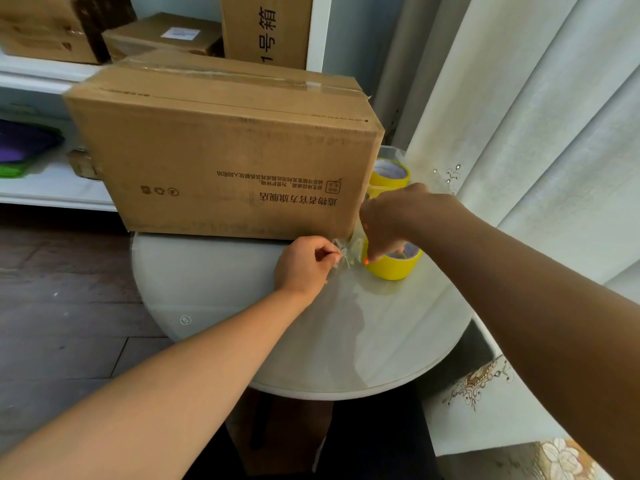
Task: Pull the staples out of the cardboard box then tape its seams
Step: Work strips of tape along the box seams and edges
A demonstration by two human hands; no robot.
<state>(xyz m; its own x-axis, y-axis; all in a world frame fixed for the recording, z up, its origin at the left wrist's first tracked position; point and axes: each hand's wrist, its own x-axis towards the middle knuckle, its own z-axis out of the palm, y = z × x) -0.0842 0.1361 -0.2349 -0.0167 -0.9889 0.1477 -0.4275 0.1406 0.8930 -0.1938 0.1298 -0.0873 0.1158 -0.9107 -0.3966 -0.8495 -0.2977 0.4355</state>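
Pinching a crumpled strip of clear tape (341, 255), the left grip (304, 265) is clenched on its end, just beside the right grip (388, 220), which clutches the yellow roll (394, 265) on the surface (214, 289). The box (225, 157) stands just behind both grips, print upside down, its top seam taped.

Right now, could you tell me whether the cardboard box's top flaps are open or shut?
Shut: the cardboard box has its top flaps lying flat, with a clear tape strip along the seam.
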